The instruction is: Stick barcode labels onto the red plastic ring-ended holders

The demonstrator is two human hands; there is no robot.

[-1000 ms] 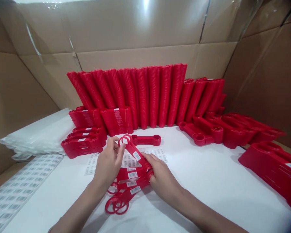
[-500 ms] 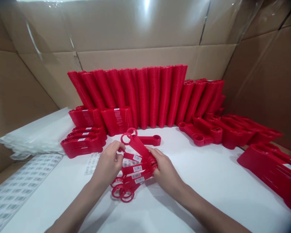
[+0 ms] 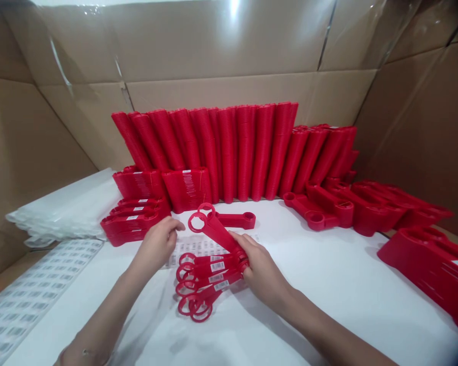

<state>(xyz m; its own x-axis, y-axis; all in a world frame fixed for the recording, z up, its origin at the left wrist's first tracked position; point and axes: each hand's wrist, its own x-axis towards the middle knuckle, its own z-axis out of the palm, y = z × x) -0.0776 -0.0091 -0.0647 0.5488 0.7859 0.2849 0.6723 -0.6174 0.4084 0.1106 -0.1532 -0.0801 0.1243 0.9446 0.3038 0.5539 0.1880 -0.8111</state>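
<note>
The fingers of the right hand (image 3: 261, 272) were closed on one end of a fanned bundle of red plastic pieces (image 3: 209, 272), pinching the overlapped ends together so that the ringed ends spread out to the left like a hand of cards, probably to keep each barcode label showing. One piece in the bundle tilted up and away, its ring raised above the others. The left hand (image 3: 156, 244) was off the bundle, just left of its raised ring, fingers loosely curled and gripping nothing that could be seen; the fingertips lay at the edge of a barcode label sheet (image 3: 198, 246) that sat flat on the white table (image 3: 328, 284), partly under the bundle.

Just beyond the bundle lay a single red piece (image 3: 234, 219) on its own. Behind that stood a wall of tall red stacks (image 3: 229, 152) leaning against the cardboard backing (image 3: 213, 46), which closed off the far side. Left of the bundle sat short labelled stacks (image 3: 132, 223), then a pile of clear plastic bags (image 3: 64, 208), and nearer the person more label sheets (image 3: 30, 300). Right of the bundle, well apart, lay more red stacks on their sides (image 3: 366, 203) and another lot at the table's right edge (image 3: 431, 264). Nothing stood between the hands and the bundle.
</note>
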